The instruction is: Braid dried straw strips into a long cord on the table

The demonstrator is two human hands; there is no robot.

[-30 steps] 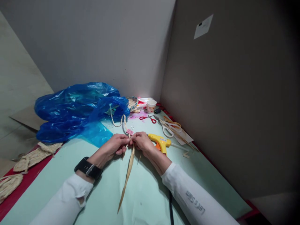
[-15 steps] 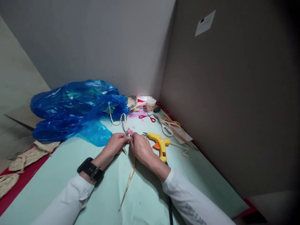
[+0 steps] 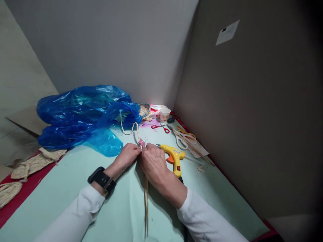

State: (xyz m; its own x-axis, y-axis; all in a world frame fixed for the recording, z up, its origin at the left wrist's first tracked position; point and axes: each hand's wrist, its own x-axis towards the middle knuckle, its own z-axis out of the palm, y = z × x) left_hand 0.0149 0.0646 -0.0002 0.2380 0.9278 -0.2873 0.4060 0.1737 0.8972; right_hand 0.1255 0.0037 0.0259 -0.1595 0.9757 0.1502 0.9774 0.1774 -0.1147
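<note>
Both of my hands meet at the near end of a thin pale braided cord (image 3: pixel 133 127), just below a pink binder clip (image 3: pixel 142 143) fastened on it. My left hand (image 3: pixel 129 155), with a black watch on its wrist, pinches the cord from the left. On the other side my right hand (image 3: pixel 155 161) is closed with its fingertips at the same spot, which its knuckles partly hide. A long flat straw strand (image 3: pixel 146 208) hangs from under the right hand toward me. The cord's far end runs up into a blue plastic bag (image 3: pixel 85 114).
Right of my hands lies a yellow glue gun (image 3: pixel 174 155). Behind it are red-handled scissors (image 3: pixel 161 127), white-handled scissors (image 3: pixel 182 144), a paper cup (image 3: pixel 165 115) and a small woven basket (image 3: pixel 144 110). Woven straw pieces (image 3: pixel 37 164) lie at the left edge. A wall stands on the right.
The straw strand has swung from slanting left to hanging nearly straight toward me. My right hand has turned slightly, its back more to the camera. The whole view has shifted a little.
</note>
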